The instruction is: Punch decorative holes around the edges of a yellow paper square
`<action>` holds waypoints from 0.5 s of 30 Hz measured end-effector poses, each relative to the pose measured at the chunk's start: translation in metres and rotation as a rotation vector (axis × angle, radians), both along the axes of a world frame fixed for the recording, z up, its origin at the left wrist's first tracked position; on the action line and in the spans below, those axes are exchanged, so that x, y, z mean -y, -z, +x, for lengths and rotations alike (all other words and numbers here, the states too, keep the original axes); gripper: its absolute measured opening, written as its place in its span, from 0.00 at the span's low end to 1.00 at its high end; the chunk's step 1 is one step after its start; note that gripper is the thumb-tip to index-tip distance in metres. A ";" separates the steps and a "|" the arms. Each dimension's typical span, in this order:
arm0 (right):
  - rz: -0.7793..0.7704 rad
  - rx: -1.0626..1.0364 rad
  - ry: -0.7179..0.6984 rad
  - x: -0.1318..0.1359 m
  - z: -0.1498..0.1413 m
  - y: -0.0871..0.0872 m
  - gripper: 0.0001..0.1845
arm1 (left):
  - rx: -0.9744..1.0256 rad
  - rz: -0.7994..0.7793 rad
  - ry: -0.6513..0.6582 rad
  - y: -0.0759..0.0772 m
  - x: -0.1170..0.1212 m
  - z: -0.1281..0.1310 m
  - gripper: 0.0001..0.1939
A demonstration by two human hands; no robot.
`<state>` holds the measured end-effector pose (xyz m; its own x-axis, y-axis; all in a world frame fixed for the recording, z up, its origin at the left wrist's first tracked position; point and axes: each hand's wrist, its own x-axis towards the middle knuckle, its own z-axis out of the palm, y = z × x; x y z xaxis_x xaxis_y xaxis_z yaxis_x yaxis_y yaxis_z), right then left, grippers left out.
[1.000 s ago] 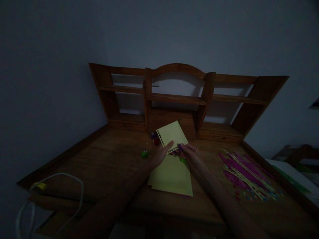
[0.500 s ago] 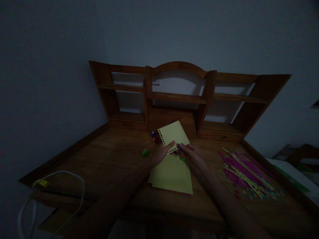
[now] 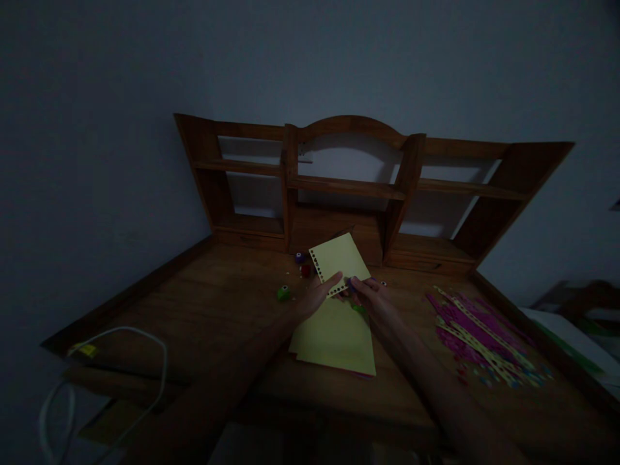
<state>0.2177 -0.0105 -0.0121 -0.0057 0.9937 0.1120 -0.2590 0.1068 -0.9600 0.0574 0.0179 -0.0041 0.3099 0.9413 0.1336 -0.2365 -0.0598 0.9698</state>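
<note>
Aloft, hole-edged paper (image 3: pixel 340 255) (left hand (image 3: pixel 314 299))

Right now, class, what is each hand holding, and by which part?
Left hand: the yellow sheet, near its closest corner, thumb on top. Right hand: a small purple object, thumb on it; the rest of that grip is unclear.

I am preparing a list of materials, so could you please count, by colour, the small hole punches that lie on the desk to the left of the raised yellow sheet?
Purple punch: 1
Red punch: 1
Green punch: 1
Total: 3
</note>
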 end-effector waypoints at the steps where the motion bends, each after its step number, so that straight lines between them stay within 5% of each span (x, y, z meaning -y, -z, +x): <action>1: 0.006 0.003 0.005 0.000 0.000 0.001 0.17 | -0.006 -0.005 0.001 0.000 0.000 0.000 0.22; 15: 0.003 0.037 0.019 -0.004 0.002 0.007 0.18 | -0.022 0.023 0.010 0.004 -0.003 0.001 0.19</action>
